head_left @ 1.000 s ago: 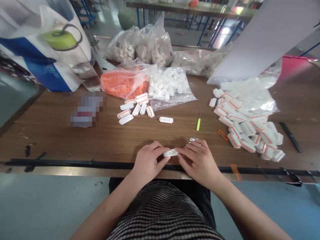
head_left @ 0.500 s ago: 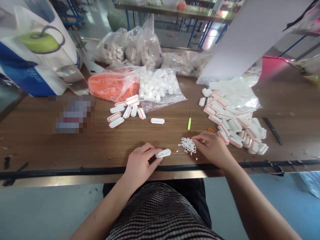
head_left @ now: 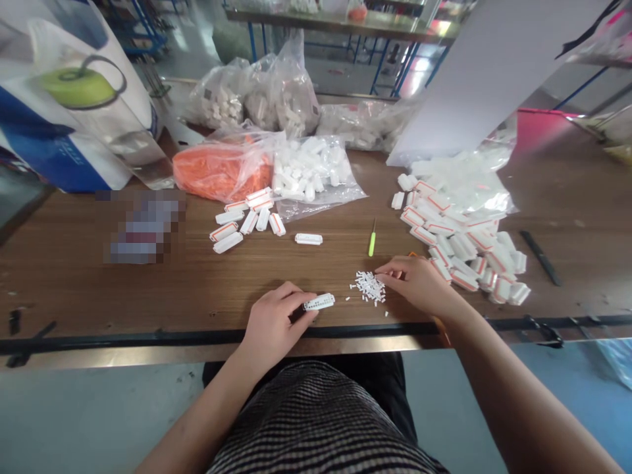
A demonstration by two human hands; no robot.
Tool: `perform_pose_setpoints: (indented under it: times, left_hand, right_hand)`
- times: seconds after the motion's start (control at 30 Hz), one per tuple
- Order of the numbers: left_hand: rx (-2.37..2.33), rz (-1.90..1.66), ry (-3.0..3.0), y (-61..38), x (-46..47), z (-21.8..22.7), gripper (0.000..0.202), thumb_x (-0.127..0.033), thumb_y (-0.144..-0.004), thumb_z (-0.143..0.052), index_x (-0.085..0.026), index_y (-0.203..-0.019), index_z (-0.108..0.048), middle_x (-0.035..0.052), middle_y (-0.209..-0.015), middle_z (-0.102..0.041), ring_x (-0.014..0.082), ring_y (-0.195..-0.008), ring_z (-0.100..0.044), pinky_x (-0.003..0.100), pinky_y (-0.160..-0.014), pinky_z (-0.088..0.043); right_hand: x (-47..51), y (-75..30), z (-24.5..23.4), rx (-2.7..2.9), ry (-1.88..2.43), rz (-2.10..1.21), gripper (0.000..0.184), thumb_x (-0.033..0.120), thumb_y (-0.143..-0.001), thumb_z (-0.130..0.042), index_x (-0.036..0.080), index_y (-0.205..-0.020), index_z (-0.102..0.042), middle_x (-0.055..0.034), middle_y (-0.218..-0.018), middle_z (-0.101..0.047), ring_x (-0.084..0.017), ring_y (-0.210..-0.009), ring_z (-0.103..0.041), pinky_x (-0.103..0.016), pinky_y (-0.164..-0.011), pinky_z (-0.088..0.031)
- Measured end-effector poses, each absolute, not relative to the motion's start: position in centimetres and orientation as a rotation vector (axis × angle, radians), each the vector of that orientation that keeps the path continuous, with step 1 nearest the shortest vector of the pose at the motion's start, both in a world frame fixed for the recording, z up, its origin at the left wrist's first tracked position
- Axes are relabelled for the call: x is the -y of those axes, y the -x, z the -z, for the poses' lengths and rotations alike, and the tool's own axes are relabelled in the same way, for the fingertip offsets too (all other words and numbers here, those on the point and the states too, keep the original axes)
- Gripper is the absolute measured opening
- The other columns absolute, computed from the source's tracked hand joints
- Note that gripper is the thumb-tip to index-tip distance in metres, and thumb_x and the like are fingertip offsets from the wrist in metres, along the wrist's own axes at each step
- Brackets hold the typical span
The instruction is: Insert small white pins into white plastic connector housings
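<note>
My left hand [head_left: 274, 317] pinches a small white plastic housing [head_left: 318, 303] with a row of holes, held flat near the table's front edge. My right hand [head_left: 417, 283] rests on the wooden table [head_left: 99, 283] to the right, fingertips pressed together at the edge of a little heap of tiny white pins [head_left: 368, 287]. Whether a pin is between the fingers I cannot make out.
A green-handled pick [head_left: 372, 243] lies beyond the pins. White housings with orange seals are heaped at right [head_left: 464, 237] and grouped at centre left [head_left: 247, 220]. Bags of orange [head_left: 222, 170] and white parts [head_left: 311, 168] stand behind. A black tool [head_left: 540, 257] lies far right.
My right hand left the housing and moved right to the pin heap, which is now uncovered. My left hand keeps the housing in nearly the same spot.
</note>
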State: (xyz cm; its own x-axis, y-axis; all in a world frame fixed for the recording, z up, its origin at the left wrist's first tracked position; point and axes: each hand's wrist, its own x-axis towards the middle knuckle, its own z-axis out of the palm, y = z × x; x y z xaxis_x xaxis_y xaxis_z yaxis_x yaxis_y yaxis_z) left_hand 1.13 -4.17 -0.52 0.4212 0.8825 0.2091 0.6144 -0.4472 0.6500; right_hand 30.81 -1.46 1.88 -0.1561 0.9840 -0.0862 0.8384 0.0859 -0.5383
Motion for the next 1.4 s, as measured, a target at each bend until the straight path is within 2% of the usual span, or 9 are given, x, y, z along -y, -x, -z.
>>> perform_pose_setpoints:
  times: [0.23, 0.43, 0.53, 0.7, 0.87, 1.2, 1.3, 1.4]
  left_hand:
    - [-1.273, -0.726, -2.204, -1.2, 4.1, 0.5, 0.017, -0.023, -0.086, -0.07, -0.024, -0.102, -0.073, 0.0004, -0.093, -0.069, 0.0137, -0.071, -0.061, 0.026, -0.064, -0.048]
    - [-1.254, -0.75, -2.206, -1.2, 4.1, 0.6, 0.017, -0.023, -0.087, -0.069, -0.024, -0.103, -0.072, 0.0006, -0.092, -0.069, 0.0127, -0.068, -0.06, 0.025, -0.063, -0.048]
    - [-1.249, -0.762, -2.204, -1.1, 4.1, 0.6, 0.017, -0.023, -0.087, -0.069, -0.023, -0.103, -0.072, 0.0008, -0.091, -0.069, 0.0125, -0.067, -0.059, 0.026, -0.062, -0.049]
    - [-1.25, -0.755, -2.217, -1.2, 4.1, 0.5, 0.017, -0.023, -0.086, -0.069, -0.023, -0.103, -0.072, 0.0008, -0.091, -0.069, 0.0125, -0.067, -0.06, 0.025, -0.061, -0.048]
    - [-1.252, -0.77, -2.207, -1.2, 4.1, 0.5, 0.016, -0.023, -0.086, -0.069, -0.023, -0.102, -0.072, 0.0003, -0.09, -0.068, 0.0126, -0.068, -0.06, 0.025, -0.061, -0.049]
    - [-1.257, -0.76, -2.185, -1.3, 4.2, 0.4, 0.016, -0.021, -0.086, -0.069, -0.023, -0.101, -0.072, 0.0015, -0.091, -0.069, 0.015, -0.075, -0.063, 0.027, -0.064, -0.05]
    - [-1.256, -0.769, -2.193, -1.3, 4.2, 0.4, 0.017, -0.021, -0.085, -0.07, -0.023, -0.101, -0.072, 0.0015, -0.09, -0.069, 0.0153, -0.075, -0.063, 0.027, -0.063, -0.049]
    - [-1.265, -0.765, -2.195, -1.3, 4.3, 0.6, 0.017, -0.022, -0.084, -0.07, -0.024, -0.101, -0.072, 0.0012, -0.09, -0.069, 0.0151, -0.073, -0.063, 0.027, -0.062, -0.049]
  right_hand:
    - [1.8, -31.3, -1.3, 1.997, 1.786, -0.615, 0.018, 0.03, -0.081, -0.058, 0.022, -0.071, -0.07, -0.0005, -0.067, -0.067, -0.014, -0.057, -0.056, -0.028, -0.059, -0.04]
    - [2.3, -31.7, -0.6, 2.195, 1.734, -0.114, 0.021, 0.024, -0.082, -0.056, 0.021, -0.065, -0.068, -0.0013, -0.063, -0.065, -0.016, -0.062, -0.057, -0.035, -0.074, -0.039]
    - [2.9, -31.8, -1.0, 2.184, 1.705, -0.203, 0.021, 0.027, -0.085, -0.056, 0.022, -0.072, -0.071, -0.0013, -0.067, -0.068, -0.017, -0.062, -0.059, -0.036, -0.074, -0.041]
    - [2.8, -32.4, -1.5, 1.932, 1.821, -0.435, 0.021, 0.032, -0.086, -0.056, 0.022, -0.081, -0.074, -0.0032, -0.074, -0.073, -0.017, -0.06, -0.061, -0.031, -0.061, -0.045]
    - [2.1, -32.4, -1.0, 1.977, 1.805, -0.534, 0.02, 0.031, -0.083, -0.057, 0.022, -0.079, -0.075, -0.0033, -0.076, -0.074, -0.016, -0.06, -0.062, -0.03, -0.059, -0.045]
    - [1.9, -32.0, -0.6, 1.936, 1.873, -0.572, 0.015, 0.031, -0.076, -0.059, 0.022, -0.069, -0.068, -0.0013, -0.063, -0.068, -0.016, -0.055, -0.057, -0.029, -0.055, -0.041]
    - [2.1, -31.1, -0.9, 1.867, 1.863, -0.578, 0.015, 0.032, -0.077, -0.059, 0.021, -0.07, -0.068, -0.0022, -0.065, -0.068, -0.017, -0.058, -0.059, -0.03, -0.056, -0.042]
    - [2.7, -28.7, -2.1, 1.825, 1.718, -0.639, 0.015, 0.032, -0.081, -0.059, 0.022, -0.073, -0.067, -0.0033, -0.073, -0.07, -0.018, -0.068, -0.063, -0.031, -0.065, -0.046]
